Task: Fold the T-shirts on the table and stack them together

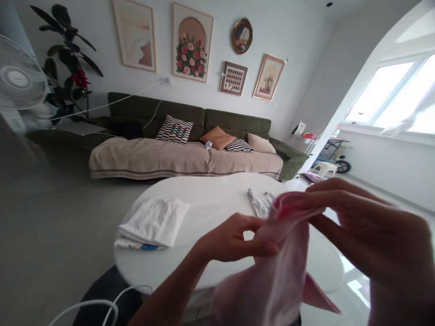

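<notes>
Thumbs and fingers of the left hand [234, 237] and right hand [370, 226] pinch a pink cloth [268, 285], which hangs before a white counter [210, 194] bearing a folded white garment [156, 219]; beyond stands a green sofa [238, 120].

L hand [226, 237] & R hand [367, 222] pinch pink cloth [272, 280] by wht tbl [214, 199].

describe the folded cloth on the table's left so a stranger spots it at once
Find the white table in front of the green sofa. On its left end lies a folded white cloth. Unlike the patterned cloth farther right and the pink cloth being held, its top is plain white, with a blue patch at its near edge.
</notes>
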The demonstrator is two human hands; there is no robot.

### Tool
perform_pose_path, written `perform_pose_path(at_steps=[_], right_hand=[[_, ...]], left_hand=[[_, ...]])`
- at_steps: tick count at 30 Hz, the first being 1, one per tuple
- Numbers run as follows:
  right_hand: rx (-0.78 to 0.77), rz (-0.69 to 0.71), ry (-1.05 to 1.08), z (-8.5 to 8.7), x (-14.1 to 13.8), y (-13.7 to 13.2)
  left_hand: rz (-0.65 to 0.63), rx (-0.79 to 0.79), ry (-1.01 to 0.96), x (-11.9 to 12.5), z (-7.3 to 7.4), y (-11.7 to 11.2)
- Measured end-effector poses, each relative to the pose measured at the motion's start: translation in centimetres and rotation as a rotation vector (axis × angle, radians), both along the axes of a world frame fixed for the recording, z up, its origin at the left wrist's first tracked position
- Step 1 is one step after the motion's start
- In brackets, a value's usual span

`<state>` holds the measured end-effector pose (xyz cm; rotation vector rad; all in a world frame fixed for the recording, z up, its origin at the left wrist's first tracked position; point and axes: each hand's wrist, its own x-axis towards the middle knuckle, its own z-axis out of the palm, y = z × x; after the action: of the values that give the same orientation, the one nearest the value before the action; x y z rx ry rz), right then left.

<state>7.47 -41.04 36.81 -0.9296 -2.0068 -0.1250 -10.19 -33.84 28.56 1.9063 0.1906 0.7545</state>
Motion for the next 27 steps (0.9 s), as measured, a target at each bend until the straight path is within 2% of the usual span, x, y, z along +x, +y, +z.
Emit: perform_pose_path(at_steps=[1,3,5,8,10,11,12,14,15,17,19,21,23,25,27], right_hand=[[0.07,-0.079,0.015,0.5,0.3,-0.4],[0.204,-0.256,0.026,1.1,1.4,-0.7],[0.245,-0.398,-0.003,1.1,3.0,0.1],[0.195,-0.55,-0.137,0.3,6.2,3.8],[0.171,-0.626,-0.214,-0.5,8.4,7.3],[0.174,-0.653,-0.215,-0.8,9.4,9.1],[0.182,-0.67,-0.201,-0.9,10.2,10.7],[0.247,-0.691,-0.101,-0.8,11.4,13.0],[0.286,-0.691,-0.035,-0.6,11.7,13.5],[0.354,-0.663,0.092,-0.6,12.0,13.4],[0.403,-0.635,0.148,-1.8,12.0,12.2],[0.445,-0.662,0.152,-4.7,12.0,10.5],[0.424,-0.701,0.118,-9.5,12.1,8.9],[0.281,-0.672,0.058,-15.7,12.1,7.5],[0.046,-0.683,-0.001,-22.5,12.1,6.4]], left_hand=[[0.013,-0.003,0.047,0.3,-0.4,0.0],[0.119,0.012,0.158,0.4,-1.5,0.1],[0.237,0.035,0.245,0.0,-3.0,0.7],[0.325,0.033,0.289,-1.5,-4.8,3.2],[0.455,0.034,0.288,-2.4,-5.1,5.9],[0.564,0.044,0.271,-2.7,-4.9,7.5],[0.761,0.079,0.224,-3.0,-4.4,9.0],[1.108,0.204,0.087,-3.4,-2.7,11.8],[1.237,0.287,0.006,-3.5,-1.6,12.8],[1.334,0.438,-0.142,-3.9,0.5,13.5],[1.314,0.518,-0.251,-4.4,1.6,12.7],[1.268,0.513,-0.283,-4.9,0.8,10.7],[1.237,0.465,-0.23,-5.5,-2.3,8.2],[1.219,0.406,-0.116,-6.0,-7.3,5.9],[1.203,0.33,0.067,-6.5,-13.2,4.0]])
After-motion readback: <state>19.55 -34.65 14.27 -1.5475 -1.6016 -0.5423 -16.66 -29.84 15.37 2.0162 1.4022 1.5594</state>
